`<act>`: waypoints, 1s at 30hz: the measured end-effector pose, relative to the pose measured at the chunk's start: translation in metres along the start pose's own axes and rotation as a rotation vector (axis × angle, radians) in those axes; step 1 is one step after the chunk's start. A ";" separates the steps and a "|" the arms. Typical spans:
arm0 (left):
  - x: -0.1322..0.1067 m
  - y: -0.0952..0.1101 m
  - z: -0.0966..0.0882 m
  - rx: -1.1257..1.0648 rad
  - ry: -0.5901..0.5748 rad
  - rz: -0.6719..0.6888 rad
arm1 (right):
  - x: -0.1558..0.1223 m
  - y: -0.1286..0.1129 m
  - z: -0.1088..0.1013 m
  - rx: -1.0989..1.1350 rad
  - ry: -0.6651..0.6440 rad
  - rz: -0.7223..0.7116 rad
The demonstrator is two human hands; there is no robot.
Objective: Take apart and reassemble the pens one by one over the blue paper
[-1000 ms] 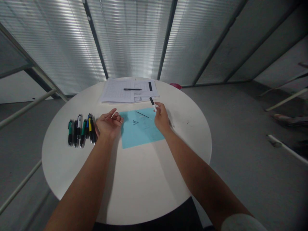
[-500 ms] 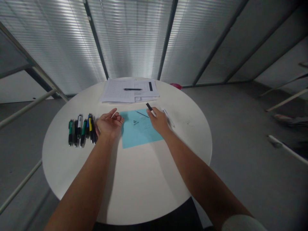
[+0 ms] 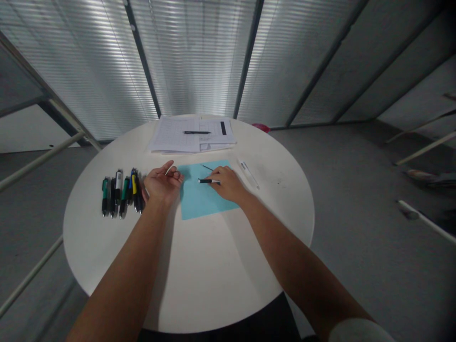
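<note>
The right hand [image 3: 227,184] has come down onto the light blue sheet [image 3: 194,203], its fingers now closed on a black-and-white pen barrel [image 3: 208,181] that lies flat against the sheet, with its tip toward the other hand. The left hand [image 3: 162,184] stays well apart, palm up and holding nothing that shows, beside a row of pens [image 3: 121,192] on the desk [image 3: 185,294]. A white pen [image 3: 248,174] lies just beyond the right hand.
</note>
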State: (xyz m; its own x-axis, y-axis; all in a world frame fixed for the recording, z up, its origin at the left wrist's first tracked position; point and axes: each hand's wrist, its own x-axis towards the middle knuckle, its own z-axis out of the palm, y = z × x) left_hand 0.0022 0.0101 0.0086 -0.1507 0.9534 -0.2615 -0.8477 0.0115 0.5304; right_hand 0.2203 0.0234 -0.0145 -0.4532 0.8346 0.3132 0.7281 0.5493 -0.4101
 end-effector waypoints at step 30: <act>0.001 -0.001 0.001 0.020 0.013 0.006 | 0.003 0.004 -0.003 -0.154 0.066 0.226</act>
State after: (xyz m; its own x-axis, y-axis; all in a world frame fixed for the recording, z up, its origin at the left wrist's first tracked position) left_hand 0.0030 0.0112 0.0088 -0.1623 0.9496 -0.2683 -0.8366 0.0117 0.5476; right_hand 0.2239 0.0282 -0.0125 -0.2399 0.9278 0.2859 0.8787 0.3327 -0.3423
